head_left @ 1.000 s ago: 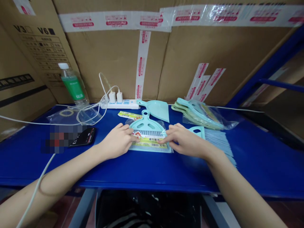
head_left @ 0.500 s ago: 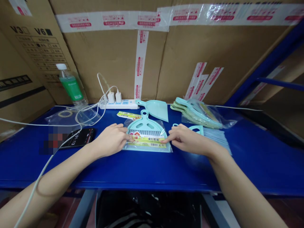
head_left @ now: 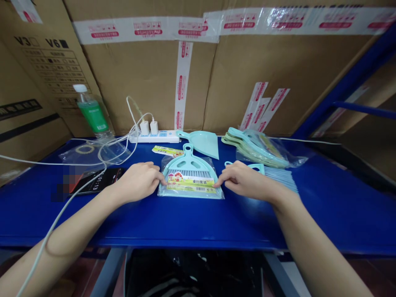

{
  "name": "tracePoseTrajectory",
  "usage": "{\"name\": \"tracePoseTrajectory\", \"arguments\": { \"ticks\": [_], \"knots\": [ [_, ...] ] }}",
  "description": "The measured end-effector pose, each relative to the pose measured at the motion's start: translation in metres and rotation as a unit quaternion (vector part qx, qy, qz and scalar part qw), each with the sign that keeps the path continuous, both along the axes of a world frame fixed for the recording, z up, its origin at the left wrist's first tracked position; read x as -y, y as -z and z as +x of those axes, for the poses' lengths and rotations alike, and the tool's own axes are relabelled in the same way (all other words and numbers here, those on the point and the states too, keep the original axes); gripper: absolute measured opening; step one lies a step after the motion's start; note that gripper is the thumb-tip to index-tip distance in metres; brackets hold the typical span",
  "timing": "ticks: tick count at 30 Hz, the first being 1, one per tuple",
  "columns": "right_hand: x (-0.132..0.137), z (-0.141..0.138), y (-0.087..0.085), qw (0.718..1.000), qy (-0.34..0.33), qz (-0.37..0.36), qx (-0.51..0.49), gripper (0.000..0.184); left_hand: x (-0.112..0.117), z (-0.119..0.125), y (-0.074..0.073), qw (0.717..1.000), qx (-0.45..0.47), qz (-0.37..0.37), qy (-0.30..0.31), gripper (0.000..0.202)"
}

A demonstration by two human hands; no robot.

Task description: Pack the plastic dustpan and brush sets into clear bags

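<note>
A clear bag [head_left: 189,180] with a mint mini brush, dustpan and a yellow label card lies flat on the blue table [head_left: 192,218]. My left hand [head_left: 138,181] pinches the bag's left edge. At the bag's right edge my right hand [head_left: 244,180] pinches it with curled fingers. A loose mint dustpan [head_left: 202,142] lies just behind the bag, and a loose brush [head_left: 275,173] sits under my right wrist.
Behind stand cardboard boxes [head_left: 148,74], a power strip [head_left: 153,136] with chargers and cables, a green-labelled bottle [head_left: 91,111] and an empty clear bag [head_left: 89,150]. A phone [head_left: 99,181] lies at left. A bag of dustpans [head_left: 262,150] sits at right. A spare label [head_left: 167,151] lies behind.
Both hands slid outward from the label card to the bag's left and right edges. The bag shifted slightly toward me and now lies flatter.
</note>
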State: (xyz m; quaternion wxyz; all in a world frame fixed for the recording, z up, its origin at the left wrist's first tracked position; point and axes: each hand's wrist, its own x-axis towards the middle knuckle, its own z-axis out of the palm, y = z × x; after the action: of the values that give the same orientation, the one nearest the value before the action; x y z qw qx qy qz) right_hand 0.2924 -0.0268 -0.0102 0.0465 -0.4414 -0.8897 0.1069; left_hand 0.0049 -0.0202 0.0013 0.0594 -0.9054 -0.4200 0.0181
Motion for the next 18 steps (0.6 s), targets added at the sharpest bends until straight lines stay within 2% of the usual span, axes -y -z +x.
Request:
{"name": "tracePoseTrajectory", "arguments": {
  "ticks": [5,18],
  "knots": [
    [-0.0012,-0.0001,0.003,1.0,0.019,0.01,-0.015,0.039,0.0018,0.0002,-0.0011,1.0,-0.001,0.003,-0.014,0.043],
    [-0.0021,0.0009,0.0018,1.0,0.009,0.016,-0.018,0.038,0.0047,0.0046,-0.0017,0.999,0.019,-0.008,-0.04,0.041]
  ]
}}
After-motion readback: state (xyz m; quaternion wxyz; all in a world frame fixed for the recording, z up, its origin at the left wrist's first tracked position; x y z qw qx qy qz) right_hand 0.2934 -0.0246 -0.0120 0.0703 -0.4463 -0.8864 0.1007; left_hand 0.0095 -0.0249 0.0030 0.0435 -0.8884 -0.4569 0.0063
